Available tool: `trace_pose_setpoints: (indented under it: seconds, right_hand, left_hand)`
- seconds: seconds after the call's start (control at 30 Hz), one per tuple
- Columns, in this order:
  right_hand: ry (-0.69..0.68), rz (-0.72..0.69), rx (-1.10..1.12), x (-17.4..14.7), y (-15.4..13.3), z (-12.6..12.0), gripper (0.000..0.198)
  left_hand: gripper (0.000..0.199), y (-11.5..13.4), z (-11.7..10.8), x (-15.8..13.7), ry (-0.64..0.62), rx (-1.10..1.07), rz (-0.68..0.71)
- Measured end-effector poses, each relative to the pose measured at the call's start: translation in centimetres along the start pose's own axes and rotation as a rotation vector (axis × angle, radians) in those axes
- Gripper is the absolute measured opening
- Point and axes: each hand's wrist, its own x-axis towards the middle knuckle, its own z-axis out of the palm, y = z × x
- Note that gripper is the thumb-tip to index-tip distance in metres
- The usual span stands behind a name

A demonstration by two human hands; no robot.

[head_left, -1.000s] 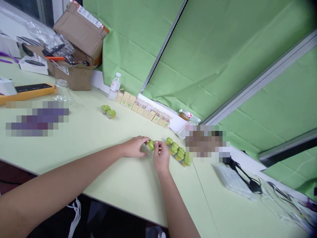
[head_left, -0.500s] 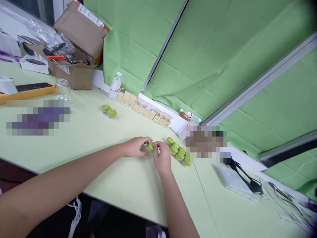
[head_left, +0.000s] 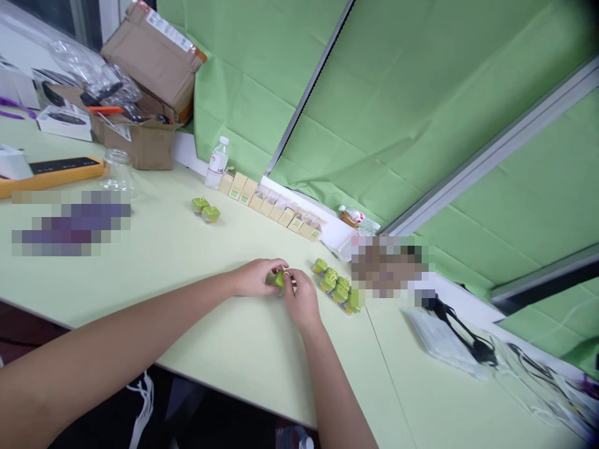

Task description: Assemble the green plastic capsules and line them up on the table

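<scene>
A small green-lidded container (head_left: 279,280) with clear sides is between my two hands, over the pale table. My left hand (head_left: 255,278) curls round its left side, fingers and thumb closed on it. From the right, my right hand (head_left: 302,300) pinches at the light loop on its top; the fingers partly hide the container. Just right of that hand stands a cluster of similar green-lidded containers (head_left: 330,279), with yellow-orange showing inside. Two more green-lidded containers (head_left: 206,210) sit together farther back on the left.
Small beige cartons (head_left: 269,204) line the table's back edge, beside an upright water bottle (head_left: 218,163). Left are a glass jar (head_left: 118,169), an orange-and-black power strip (head_left: 60,167) and a cardboard box (head_left: 152,144). Black cable (head_left: 461,333) lies right. Two patches are blurred.
The container and my right hand have shifted slightly left, bringing the container deeper into my left hand's grasp. The other containers have stayed in place.
</scene>
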Motion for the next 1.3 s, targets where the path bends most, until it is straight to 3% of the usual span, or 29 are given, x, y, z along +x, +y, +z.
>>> trace_pose_setpoints:
  seconds: [0.23,0.47,0.63,0.87,1.03,1.13,1.23,1.3]
  right_hand:
    - [0.187,0.200,0.205,0.2,0.2,0.1,0.034]
    - [0.148,0.221,0.177,0.1,0.5,-0.1,0.029]
    - [0.141,0.220,0.182,0.1,0.4,-0.1,0.028]
    - [0.138,0.216,0.188,0.1,0.3,-0.2,0.027]
    - [0.141,0.211,0.189,0.1,0.7,-0.1,0.028]
    - [0.189,0.211,0.160,0.4,1.2,-0.4,0.029]
    - [0.308,0.218,0.009,0.6,2.3,-1.1,0.030]
    - [0.377,0.204,-0.141,0.6,3.4,-1.5,0.031]
  left_hand:
    - [0.037,-0.6,-1.4,0.6,0.218,0.090,-0.069]
    - [0.031,-4.0,-6.5,0.6,0.558,0.433,-0.420]
    - [0.026,-5.3,-9.2,-0.5,0.585,0.600,-0.540]
    - [0.024,-5.4,-10.4,-1.5,0.698,0.685,-0.577]
    - [0.038,-5.2,-11.3,-1.5,0.731,0.675,-0.589]
    - [0.050,-3.9,-10.4,-0.8,0.720,0.646,-0.479]
    - [0.026,-2.1,-7.6,0.0,0.574,0.573,-0.275]
    - [0.012,-1.2,-5.1,0.3,0.394,0.506,-0.155]
